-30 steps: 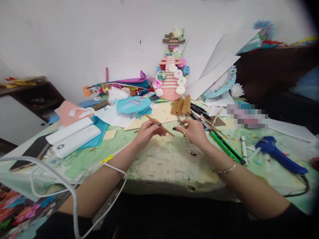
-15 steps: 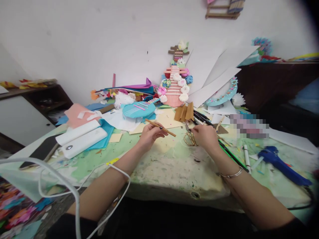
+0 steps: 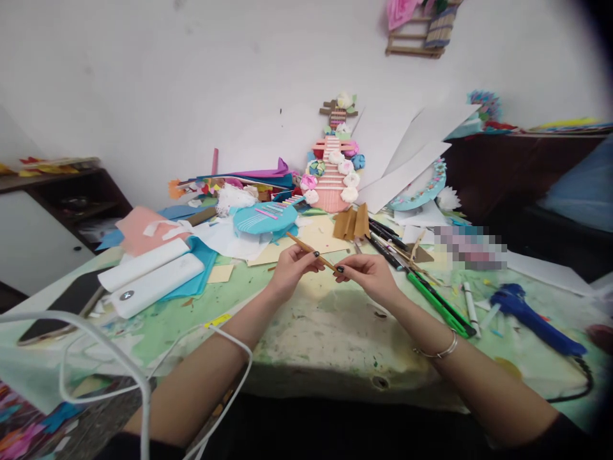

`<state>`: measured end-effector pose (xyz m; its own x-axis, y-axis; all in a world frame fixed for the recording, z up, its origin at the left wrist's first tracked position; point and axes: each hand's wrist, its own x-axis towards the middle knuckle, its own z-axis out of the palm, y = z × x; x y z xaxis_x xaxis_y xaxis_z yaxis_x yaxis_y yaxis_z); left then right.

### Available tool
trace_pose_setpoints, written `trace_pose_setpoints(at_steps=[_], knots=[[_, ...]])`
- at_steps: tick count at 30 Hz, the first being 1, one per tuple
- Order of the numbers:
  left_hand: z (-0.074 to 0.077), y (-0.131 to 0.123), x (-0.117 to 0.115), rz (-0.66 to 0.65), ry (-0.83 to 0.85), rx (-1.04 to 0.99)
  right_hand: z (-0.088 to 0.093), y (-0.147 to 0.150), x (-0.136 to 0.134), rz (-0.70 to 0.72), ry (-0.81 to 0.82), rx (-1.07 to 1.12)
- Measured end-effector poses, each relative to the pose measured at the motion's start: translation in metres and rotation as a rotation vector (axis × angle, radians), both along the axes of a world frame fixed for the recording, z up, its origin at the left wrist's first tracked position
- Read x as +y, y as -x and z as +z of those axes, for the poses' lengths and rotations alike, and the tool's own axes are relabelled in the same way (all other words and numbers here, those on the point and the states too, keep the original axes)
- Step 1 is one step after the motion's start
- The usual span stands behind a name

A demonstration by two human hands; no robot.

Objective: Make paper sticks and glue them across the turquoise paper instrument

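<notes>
My left hand [image 3: 290,271] is closed around the middle of a thin brown stick [image 3: 299,241], which slants down to the right over the table. At the stick's lower right end, my right hand [image 3: 372,276] has its thumb and fingers pinched together on the tip. Just behind the hands stands a piece of folded brown card [image 3: 352,222]. Black pens [image 3: 383,246] lie to the right of it. The gold-handled scissors are mostly hidden behind my right hand.
A green cutter [image 3: 439,305], a white marker [image 3: 471,301] and a blue glue gun [image 3: 536,319] lie to the right. On the left are a white device [image 3: 156,285] and a looping white cable [image 3: 143,383]. A flower-covered pink paper instrument [image 3: 330,185] leans on the wall.
My right hand has left the gold-handled scissors and moved left and down to the stick's right end. The left hand keeps its hold. The view has shifted slightly.
</notes>
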<state>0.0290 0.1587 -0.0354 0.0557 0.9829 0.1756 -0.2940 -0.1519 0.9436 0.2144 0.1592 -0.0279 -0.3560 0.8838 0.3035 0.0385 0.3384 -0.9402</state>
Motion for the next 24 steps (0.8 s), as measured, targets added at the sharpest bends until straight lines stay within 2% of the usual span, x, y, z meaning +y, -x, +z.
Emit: trace_pose_setpoints(at_steps=[5, 10, 12, 14, 16, 18, 20, 24], knots=[[-0.004, 0.000, 0.002, -0.029, -0.053, 0.053, 0.000, 0.001, -0.001, 0.007, 0.078, 0.003], [-0.007, -0.002, 0.001, -0.115, -0.055, 0.095, -0.004, 0.002, 0.000, 0.041, 0.049, -0.050], [-0.008, -0.002, 0.001, -0.134, -0.038, 0.098, -0.005, 0.000, 0.003, -0.005, 0.016, -0.131], [-0.009, -0.002, 0.003, -0.122, -0.027, 0.084, -0.004, -0.007, 0.009, -0.171, -0.082, -0.345], [-0.009, -0.001, 0.004, -0.087, -0.018, 0.063, -0.002, -0.017, 0.017, -0.403, -0.198, -0.685], [-0.008, 0.000, 0.006, -0.048, -0.004, 0.043, 0.000, -0.029, 0.025, -0.556, -0.238, -1.020], [-0.007, 0.001, 0.006, -0.013, 0.007, 0.018, -0.001, -0.039, 0.033, -0.577, -0.212, -1.225], [-0.006, 0.001, 0.008, 0.017, 0.022, 0.006, -0.004, -0.045, 0.042, -0.472, -0.125, -1.325]])
